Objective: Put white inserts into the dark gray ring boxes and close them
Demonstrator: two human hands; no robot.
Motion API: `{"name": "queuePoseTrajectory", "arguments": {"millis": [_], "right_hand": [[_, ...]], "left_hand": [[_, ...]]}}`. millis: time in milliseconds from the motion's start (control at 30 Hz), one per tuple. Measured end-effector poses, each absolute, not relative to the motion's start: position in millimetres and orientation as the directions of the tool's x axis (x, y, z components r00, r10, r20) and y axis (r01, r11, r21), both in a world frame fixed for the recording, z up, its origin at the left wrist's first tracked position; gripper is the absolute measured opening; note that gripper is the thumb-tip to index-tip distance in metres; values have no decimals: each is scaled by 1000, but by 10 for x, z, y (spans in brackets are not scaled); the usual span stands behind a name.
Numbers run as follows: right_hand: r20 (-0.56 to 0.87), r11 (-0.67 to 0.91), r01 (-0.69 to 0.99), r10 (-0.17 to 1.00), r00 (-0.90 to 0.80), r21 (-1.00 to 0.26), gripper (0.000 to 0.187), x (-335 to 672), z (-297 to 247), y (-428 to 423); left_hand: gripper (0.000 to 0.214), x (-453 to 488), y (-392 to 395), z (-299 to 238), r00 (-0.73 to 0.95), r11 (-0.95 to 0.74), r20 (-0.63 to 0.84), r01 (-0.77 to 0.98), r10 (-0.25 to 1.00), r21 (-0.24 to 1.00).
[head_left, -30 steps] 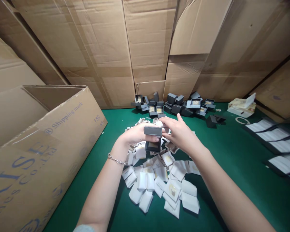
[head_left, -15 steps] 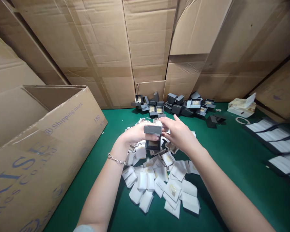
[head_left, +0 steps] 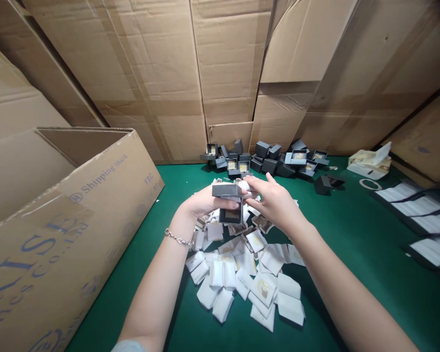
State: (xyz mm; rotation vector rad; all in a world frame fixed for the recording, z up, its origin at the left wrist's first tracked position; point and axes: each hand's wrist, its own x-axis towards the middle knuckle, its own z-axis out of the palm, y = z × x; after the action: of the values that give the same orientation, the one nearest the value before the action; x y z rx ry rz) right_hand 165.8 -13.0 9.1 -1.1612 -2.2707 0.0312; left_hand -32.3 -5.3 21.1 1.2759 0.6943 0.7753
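A small dark-grey jewellery box (head_left: 231, 216) stands with its lid (head_left: 225, 190) raised, above a pile of white packets (head_left: 222, 274). My left hand (head_left: 201, 201) is closed around it, with a finger across the gap between lid and base. The base's inside looks dark. Just right of the box, my right hand (head_left: 275, 200) has its fingers bent round a small white packet (head_left: 245, 185), partly hidden by the fingers. Several packets in the pile lie unfolded, some showing a yellowish mark.
More dark boxes (head_left: 267, 159), some open with pale inserts, lie along the cardboard wall (head_left: 234, 73). A large carton (head_left: 95, 220) stands at left. At right are a tissue pack (head_left: 369, 164), a white ring (head_left: 370, 184) and dark trays of white pieces (head_left: 407, 205) on the green table (head_left: 337, 230).
The box in my left hand has shifted slightly left, and its lid now sits a little more tilted. My right hand stays beside it. The camera view has moved slightly.
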Motion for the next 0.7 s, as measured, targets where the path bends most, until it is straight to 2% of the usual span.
{"name": "queuePoseTrajectory", "arguments": {"millis": [133, 267, 433, 700], "right_hand": [[442, 527, 706, 835, -327, -473, 34, 1651, 182, -158], [412, 504, 619, 861, -300, -603, 32, 1642, 265, -197], [322, 498, 595, 866, -383, -631, 34, 1632, 280, -228], [327, 492, 542, 867, -375, -681, 36, 1636, 293, -259]], "left_hand": [[40, -376, -33, 152, 596, 188, -29, -206, 803, 960], [60, -421, -32, 108, 629, 271, -82, -210, 773, 940], [86, -429, -77, 116, 706, 357, -130, -184, 696, 916], [92, -415, -64, 25, 745, 314, -75, -185, 662, 931]]}}
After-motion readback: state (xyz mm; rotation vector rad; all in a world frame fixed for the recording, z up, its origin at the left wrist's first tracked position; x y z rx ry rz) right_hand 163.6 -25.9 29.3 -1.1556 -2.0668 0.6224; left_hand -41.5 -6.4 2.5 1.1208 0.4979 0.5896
